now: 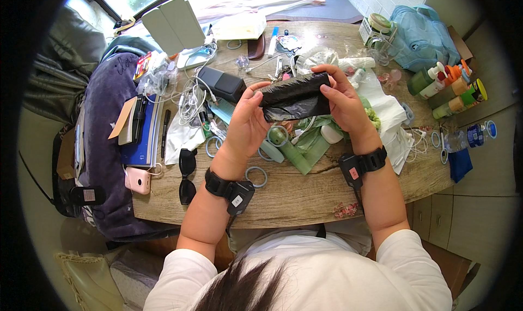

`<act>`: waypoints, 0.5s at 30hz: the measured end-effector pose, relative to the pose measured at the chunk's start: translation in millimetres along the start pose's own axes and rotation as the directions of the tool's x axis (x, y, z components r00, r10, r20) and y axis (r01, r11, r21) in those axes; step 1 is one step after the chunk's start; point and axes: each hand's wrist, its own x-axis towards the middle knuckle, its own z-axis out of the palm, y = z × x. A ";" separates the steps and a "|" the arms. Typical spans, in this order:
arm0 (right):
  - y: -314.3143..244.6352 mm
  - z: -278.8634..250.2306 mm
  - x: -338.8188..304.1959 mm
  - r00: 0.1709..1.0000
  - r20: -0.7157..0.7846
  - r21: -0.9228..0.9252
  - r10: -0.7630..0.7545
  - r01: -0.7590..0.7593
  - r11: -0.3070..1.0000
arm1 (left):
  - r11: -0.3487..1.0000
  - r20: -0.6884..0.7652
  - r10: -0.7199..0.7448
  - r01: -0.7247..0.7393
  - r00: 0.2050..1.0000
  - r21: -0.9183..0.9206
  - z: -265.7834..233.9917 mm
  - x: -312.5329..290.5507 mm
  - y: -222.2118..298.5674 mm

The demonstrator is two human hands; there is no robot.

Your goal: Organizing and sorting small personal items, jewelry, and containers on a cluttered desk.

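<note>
A roll of black plastic bags (297, 97) is stretched between my two hands above the middle of the wooden table (231, 213). My left hand (248, 117) grips its left end, thumb in front. At the other end, my right hand (346, 106) pinches it near the upper corner. Beneath the roll lie a green plastic packet (308, 153) and several light-blue rings, one of them a hair-tie-like ring (256, 176) near my left wrist. Each wrist wears a black strap with a small box.
Black sunglasses (187, 176), a pink power bank (138, 180) and a blue notebook (146, 147) lie left. A dark box (222, 84) stands amid tangled white cables. At right are pump bottles (426, 77), a light-blue bag (422, 38) and a water bottle (456, 141).
</note>
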 end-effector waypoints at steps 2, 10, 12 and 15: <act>-1.4 3.1 0.5 0.999 0.005 -0.013 -0.041 0.041 0.999 | 1.000 -0.023 -0.007 0.007 1.000 -0.023 -4.4 1.0 -1.7; -2.8 -3.3 -0.9 0.995 -0.054 0.015 0.079 -0.078 0.997 | 0.997 0.022 0.062 -0.063 0.998 0.038 -6.4 1.5 -5.5; 1.1 -5.1 0.0 0.994 -0.074 -0.008 0.078 -0.079 0.997 | 0.994 0.029 0.078 -0.080 0.997 0.075 -8.1 1.3 -5.3; 1.4 -5.9 0.0 0.996 -0.085 -0.065 0.011 -0.016 0.998 | 0.990 0.062 0.019 -0.027 0.998 0.136 -10.5 1.4 -3.6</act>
